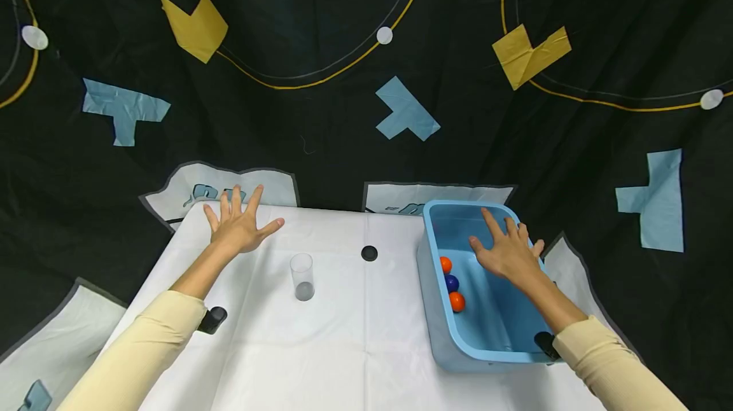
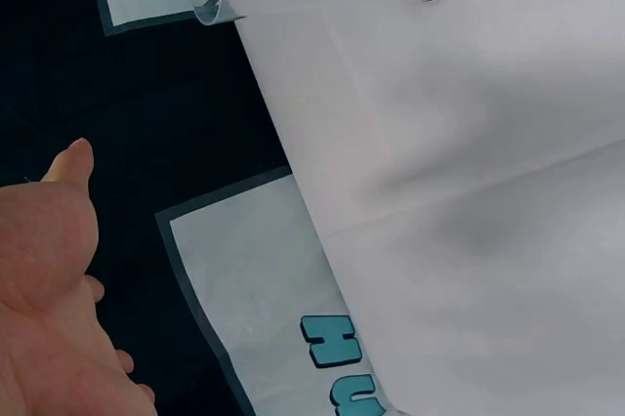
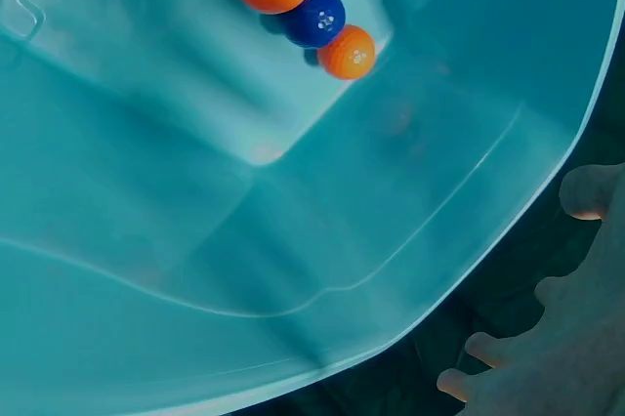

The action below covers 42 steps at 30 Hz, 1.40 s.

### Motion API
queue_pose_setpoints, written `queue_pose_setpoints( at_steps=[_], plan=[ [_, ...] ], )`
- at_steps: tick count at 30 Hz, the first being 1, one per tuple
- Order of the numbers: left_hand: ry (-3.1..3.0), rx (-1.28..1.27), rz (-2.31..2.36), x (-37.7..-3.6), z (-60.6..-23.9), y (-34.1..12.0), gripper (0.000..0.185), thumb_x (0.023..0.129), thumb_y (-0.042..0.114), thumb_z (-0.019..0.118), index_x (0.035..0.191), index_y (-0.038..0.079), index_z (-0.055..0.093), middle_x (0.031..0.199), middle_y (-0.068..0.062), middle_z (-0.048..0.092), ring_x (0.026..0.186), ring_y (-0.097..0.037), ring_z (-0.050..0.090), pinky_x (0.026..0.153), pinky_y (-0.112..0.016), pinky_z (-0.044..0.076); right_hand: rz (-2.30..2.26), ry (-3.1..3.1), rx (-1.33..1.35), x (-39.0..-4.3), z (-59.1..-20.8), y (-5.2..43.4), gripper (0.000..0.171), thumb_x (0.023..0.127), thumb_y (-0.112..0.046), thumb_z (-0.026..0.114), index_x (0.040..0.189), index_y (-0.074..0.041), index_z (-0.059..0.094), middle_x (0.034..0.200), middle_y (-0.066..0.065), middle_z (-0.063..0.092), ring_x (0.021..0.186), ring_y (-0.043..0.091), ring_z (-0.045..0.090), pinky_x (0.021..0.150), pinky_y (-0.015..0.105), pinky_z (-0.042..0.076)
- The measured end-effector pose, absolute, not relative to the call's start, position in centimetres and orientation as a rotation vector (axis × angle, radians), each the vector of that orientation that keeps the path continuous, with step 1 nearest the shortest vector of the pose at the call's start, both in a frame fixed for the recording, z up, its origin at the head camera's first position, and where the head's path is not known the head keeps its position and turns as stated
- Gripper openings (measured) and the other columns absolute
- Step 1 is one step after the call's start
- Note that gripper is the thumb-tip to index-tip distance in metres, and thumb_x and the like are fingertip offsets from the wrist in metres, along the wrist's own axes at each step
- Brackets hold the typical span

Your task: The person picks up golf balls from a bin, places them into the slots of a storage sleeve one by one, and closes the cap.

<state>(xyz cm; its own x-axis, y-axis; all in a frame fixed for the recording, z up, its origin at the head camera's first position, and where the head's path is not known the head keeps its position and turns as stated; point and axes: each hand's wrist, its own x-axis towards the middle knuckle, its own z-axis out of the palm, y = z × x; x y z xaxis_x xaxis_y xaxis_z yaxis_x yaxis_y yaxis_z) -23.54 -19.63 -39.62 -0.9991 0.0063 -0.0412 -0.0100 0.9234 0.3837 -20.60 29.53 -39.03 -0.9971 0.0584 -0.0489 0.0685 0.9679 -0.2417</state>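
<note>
Balls lay in a short row against the left wall of the blue tub (image 1: 435, 309) at the right of the bench (image 1: 343, 334): an orange ball (image 1: 445, 264), a blue ball (image 1: 452, 283) and a second orange ball (image 1: 457, 301), touching one another. They looked small, hard, light and smooth, apt to roll or slip, so each seemed best pinched across its middle between thumb and fingertips. The right hand (image 1: 506, 250) hovered flat over the tub with fingers spread, holding nothing, and the left hand (image 1: 238, 225) rested splayed and empty near the bench's far left corner, apart from the clear cup (image 1: 301, 277).
</note>
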Motion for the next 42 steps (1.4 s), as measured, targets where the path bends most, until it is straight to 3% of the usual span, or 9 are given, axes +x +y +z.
queue_pose_setpoints(
  at_steps=[11, 19, 23, 28, 33, 42],
  plan=[
    [2.985, 0.048, 0.600, -23.6, -39.2, -19.0, 0.092, 0.098, 0.054, 0.056, 0.163, 0.010, 0.008, 0.163, -0.038, -0.004, 0.149, -0.060, -0.007, 0.112, -0.077, -0.012, -0.395, 3.077, 0.063, -21.3, -38.1, 27.8, 0.075, 0.102, -0.049, 0.044, 0.163, -0.014, 0.018, 0.162, 0.036, 0.013, 0.146, 0.064, 0.010, 0.108, 0.084, 0.003],
    [2.964, 0.176, 0.616, -22.9, -38.9, -17.6, 0.091, 0.098, 0.054, 0.057, 0.163, 0.011, 0.012, 0.162, -0.039, 0.009, 0.149, -0.060, 0.008, 0.115, -0.077, 0.002, -0.500, 3.096, -0.013, -21.3, -37.9, 26.0, 0.072, 0.101, -0.046, 0.047, 0.163, -0.018, 0.020, 0.163, 0.033, 0.018, 0.148, 0.059, 0.014, 0.111, 0.081, 0.005],
    [2.919, 0.313, 0.649, -22.1, -38.9, -17.0, 0.091, 0.097, 0.052, 0.061, 0.162, 0.007, 0.015, 0.157, -0.040, 0.025, 0.143, -0.061, 0.027, 0.113, -0.075, 0.020, -0.543, 3.097, -0.063, -21.2, -37.8, 25.0, 0.073, 0.101, -0.045, 0.049, 0.163, -0.020, 0.020, 0.162, 0.032, 0.022, 0.148, 0.057, 0.019, 0.110, 0.079, 0.012],
    [2.737, 0.391, 0.754, -21.0, -39.7, -16.4, 0.098, 0.093, 0.052, 0.068, 0.162, 0.008, 0.014, 0.159, -0.033, 0.030, 0.141, -0.059, 0.034, 0.109, -0.072, 0.033, -0.607, 3.107, -0.167, -21.0, -37.7, 23.5, 0.073, 0.099, -0.043, 0.055, 0.161, -0.019, 0.025, 0.158, 0.032, 0.031, 0.145, 0.055, 0.028, 0.106, 0.077, 0.021],
    [2.634, 0.370, 0.812, -20.1, -41.1, -15.9, 0.104, 0.084, 0.044, 0.080, 0.162, 0.012, 0.019, 0.157, -0.031, 0.036, 0.133, -0.057, 0.047, 0.104, -0.068, 0.041, -0.681, 3.082, -0.214, -20.7, -37.6, 22.2, 0.074, 0.096, -0.036, 0.062, 0.159, -0.016, 0.029, 0.157, 0.031, 0.034, 0.143, 0.055, 0.033, 0.108, 0.074, 0.025],
    [2.629, 0.301, 0.920, -19.5, -44.3, -16.1, 0.099, 0.077, 0.034, 0.088, 0.157, 0.009, 0.034, 0.145, -0.035, 0.049, 0.130, -0.057, 0.049, 0.099, -0.068, 0.045, -0.696, 2.955, -0.211, -20.3, -37.3, 20.2, 0.079, 0.092, -0.024, 0.070, 0.159, -0.016, 0.029, 0.157, 0.030, 0.035, 0.137, 0.054, 0.042, 0.099, 0.076, 0.040]
  ],
)
